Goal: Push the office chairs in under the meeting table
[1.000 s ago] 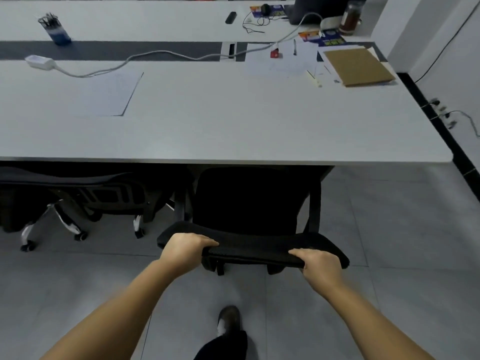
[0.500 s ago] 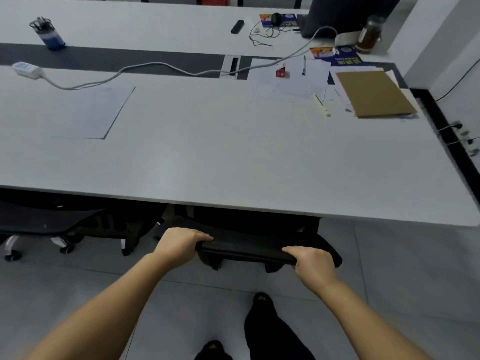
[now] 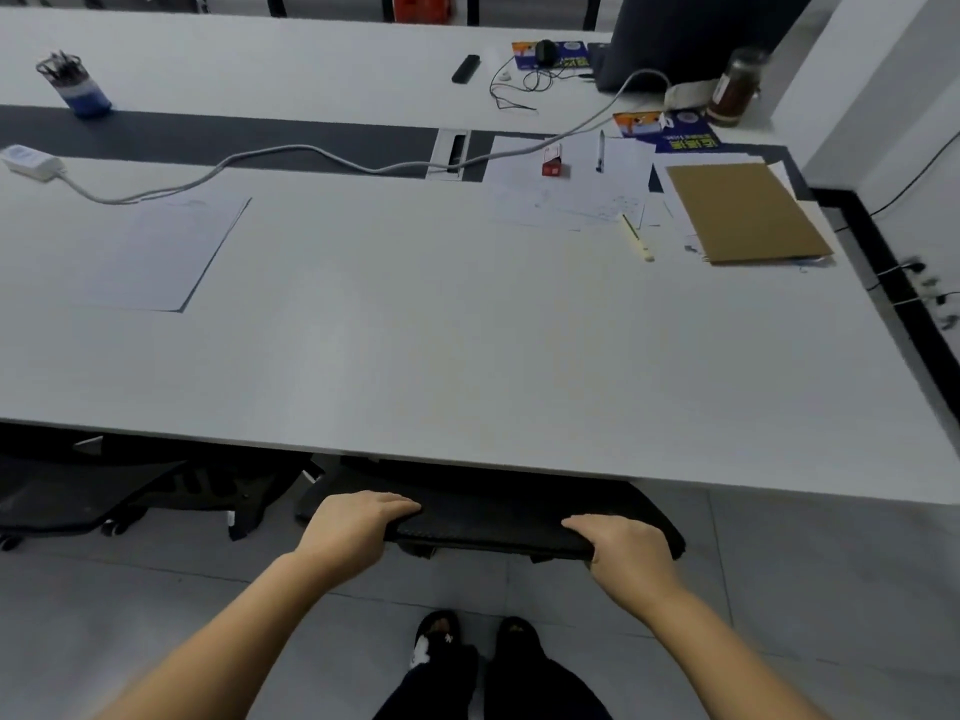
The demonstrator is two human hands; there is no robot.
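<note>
A black office chair [image 3: 493, 522] stands against the near edge of the white meeting table [image 3: 467, 356]. Only the top of its backrest shows; the seat is hidden under the tabletop. My left hand [image 3: 358, 527] grips the left end of the backrest top. My right hand [image 3: 623, 550] grips the right end. A second black office chair [image 3: 130, 491] is tucked under the table to the left, its wheels just visible.
On the table lie a power strip [image 3: 31, 161] with a grey cable, paper sheets [image 3: 156, 252], a pen cup [image 3: 78, 88], a brown cardboard sheet [image 3: 743, 213] and a jar [image 3: 735, 85]. My feet [image 3: 478, 646] stand on grey floor tiles. A wall rises at the right.
The chair has rolled forward under the table with both hands on its backrest. I have stepped closer, and the seat and armrests have gone out of sight beneath the tabletop.
</note>
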